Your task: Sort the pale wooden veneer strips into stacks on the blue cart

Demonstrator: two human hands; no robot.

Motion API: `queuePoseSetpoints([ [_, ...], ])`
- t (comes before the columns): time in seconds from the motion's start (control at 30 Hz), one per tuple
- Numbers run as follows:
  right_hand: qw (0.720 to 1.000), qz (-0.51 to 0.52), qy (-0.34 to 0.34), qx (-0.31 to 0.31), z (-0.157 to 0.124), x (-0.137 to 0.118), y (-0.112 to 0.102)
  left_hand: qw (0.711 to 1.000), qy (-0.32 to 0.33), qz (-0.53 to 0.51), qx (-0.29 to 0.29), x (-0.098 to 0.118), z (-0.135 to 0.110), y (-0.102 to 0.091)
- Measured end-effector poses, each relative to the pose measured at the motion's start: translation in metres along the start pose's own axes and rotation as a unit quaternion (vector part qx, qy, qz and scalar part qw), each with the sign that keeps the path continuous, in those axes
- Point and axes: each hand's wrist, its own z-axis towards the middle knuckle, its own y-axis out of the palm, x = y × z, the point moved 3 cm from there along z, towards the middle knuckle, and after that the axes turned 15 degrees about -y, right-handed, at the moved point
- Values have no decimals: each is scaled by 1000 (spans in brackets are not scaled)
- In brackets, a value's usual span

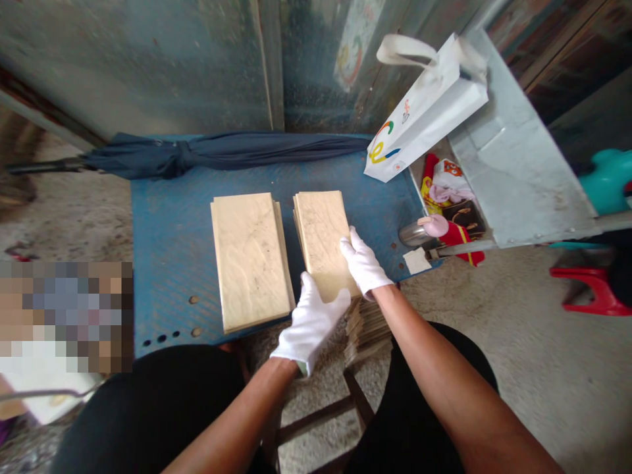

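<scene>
Left hand point(311, 326), right hand point(363, 263): clamped on second tile stack point(320, 230) | first tile stack point(249, 263) done on table point(168, 263) | further tiles point(368, 329) left below.

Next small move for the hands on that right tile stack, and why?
Probably slide the right stack of cream tiles back onto the blue metal table and square it: its near end seems to overhang the table edge, its left side looks staggered, and the gloved left hand and right hand are both at it.

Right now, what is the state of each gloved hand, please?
Left hand: half-closed at the cream tile stack, grip unclear.
Right hand: closed on that stack.
</scene>
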Motion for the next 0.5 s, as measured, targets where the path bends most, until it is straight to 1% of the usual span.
queuePoseSetpoints([
  [0.1,1000,14,-2,10,1,4,0,999,-27,0,-20,0,-3,1],
  [0.17,1000,21,-7,11,1,7,0,999,-24,16,-21,1,-5,2],
  [0.27,999,36,-2,4,2,10,0,998,-28,48,-12,0,-5,6],
  [0.37,998,69,6,3,2,14,2,999,-27,35,-1,-1,-4,9],
  [0.5,994,110,-3,4,-1,19,5,999,-22,37,3,-4,0,10],
])
